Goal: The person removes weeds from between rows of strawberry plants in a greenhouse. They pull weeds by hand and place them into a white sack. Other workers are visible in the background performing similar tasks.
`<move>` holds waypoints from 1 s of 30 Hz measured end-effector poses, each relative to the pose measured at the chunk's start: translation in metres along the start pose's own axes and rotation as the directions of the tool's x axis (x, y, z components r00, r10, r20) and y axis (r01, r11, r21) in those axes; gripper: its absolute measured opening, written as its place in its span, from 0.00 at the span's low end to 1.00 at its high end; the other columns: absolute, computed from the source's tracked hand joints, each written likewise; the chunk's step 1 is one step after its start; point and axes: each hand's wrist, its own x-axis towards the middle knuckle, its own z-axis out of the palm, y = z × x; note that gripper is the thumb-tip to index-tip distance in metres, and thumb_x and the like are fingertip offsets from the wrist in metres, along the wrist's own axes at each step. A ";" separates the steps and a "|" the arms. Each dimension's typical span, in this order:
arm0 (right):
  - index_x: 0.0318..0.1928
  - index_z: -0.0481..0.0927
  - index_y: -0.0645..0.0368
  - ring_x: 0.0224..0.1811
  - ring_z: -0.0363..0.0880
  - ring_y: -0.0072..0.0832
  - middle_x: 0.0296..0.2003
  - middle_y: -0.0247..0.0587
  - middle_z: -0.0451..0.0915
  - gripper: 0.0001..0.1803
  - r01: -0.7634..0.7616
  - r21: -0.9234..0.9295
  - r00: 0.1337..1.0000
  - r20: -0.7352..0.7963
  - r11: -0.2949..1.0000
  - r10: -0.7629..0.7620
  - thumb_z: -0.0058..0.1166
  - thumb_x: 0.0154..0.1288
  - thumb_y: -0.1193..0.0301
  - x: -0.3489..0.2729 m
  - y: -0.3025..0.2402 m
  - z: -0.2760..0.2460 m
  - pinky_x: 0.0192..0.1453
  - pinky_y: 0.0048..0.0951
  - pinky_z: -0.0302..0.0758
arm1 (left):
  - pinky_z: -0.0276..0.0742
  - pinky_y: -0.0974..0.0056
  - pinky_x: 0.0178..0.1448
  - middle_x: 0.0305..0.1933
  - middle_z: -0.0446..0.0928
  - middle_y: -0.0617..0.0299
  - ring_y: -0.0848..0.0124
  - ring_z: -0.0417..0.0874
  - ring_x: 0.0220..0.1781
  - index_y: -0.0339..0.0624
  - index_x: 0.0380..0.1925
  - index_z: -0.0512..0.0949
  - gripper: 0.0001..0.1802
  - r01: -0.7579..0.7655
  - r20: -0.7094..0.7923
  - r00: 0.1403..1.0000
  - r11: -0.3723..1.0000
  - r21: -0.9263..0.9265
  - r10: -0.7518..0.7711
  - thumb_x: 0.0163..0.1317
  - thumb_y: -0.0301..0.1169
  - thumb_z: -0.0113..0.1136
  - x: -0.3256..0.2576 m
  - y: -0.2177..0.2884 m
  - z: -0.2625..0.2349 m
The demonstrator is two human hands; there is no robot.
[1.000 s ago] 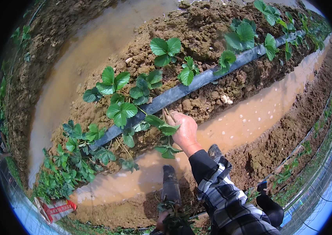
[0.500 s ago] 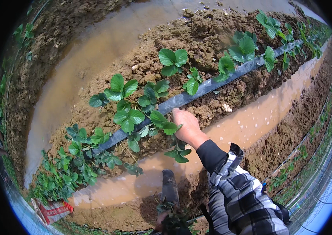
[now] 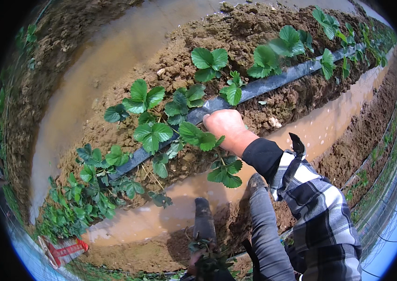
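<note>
My right hand is closed in a fist at the soil, right against the black flat hose that runs along the raised bed. Its fingertips are hidden under the hand. A strawberry seedling hangs from beneath it, leaves toward me, and seems to be in its grip. More strawberry plants lie close on the left. Low in the view and in shadow, my left hand is closed around a bunch of strawberry seedlings; its fingers show only in part.
Muddy water fills the furrow before me and another furrow beyond the bed. My boots stand at the near furrow. Piled seedlings lie at the left, near a red and white sack. Wire netting runs along the right.
My right hand has moved a little farther up to the hose, and the hanging leaves have shifted up and right with it. My right leg has come into view.
</note>
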 end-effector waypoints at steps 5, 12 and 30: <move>0.28 0.76 0.59 0.28 0.80 0.48 0.23 0.48 0.80 0.04 -0.337 0.278 0.920 -0.103 0.900 0.377 0.51 0.52 0.72 -0.024 -0.024 0.028 0.31 0.46 0.76 | 0.57 0.54 0.70 0.64 0.66 0.59 0.62 0.67 0.64 0.46 0.66 0.61 0.26 -0.140 0.088 0.988 0.983 0.118 0.130 0.71 0.44 0.40 0.004 -0.011 -0.013; 0.30 0.76 0.59 0.31 0.79 0.51 0.24 0.51 0.79 0.07 -0.529 0.470 0.773 -0.077 0.706 0.630 0.54 0.55 0.69 -0.021 -0.064 0.050 0.33 0.49 0.74 | 0.63 0.54 0.64 0.59 0.68 0.59 0.61 0.69 0.59 0.47 0.64 0.61 0.24 -0.306 -0.216 0.869 0.825 0.476 0.446 0.72 0.42 0.38 0.002 -0.016 0.008; 0.39 0.80 0.66 0.34 0.74 0.16 0.34 0.30 0.81 0.06 -0.250 0.965 0.601 0.218 -0.079 0.769 0.55 0.63 0.76 -0.099 -0.025 0.059 0.40 0.22 0.73 | 0.77 0.53 0.53 0.44 0.76 0.52 0.56 0.78 0.47 0.33 0.55 0.69 0.22 -0.346 -0.211 0.798 0.716 0.606 0.564 0.66 0.37 0.53 0.011 -0.005 0.095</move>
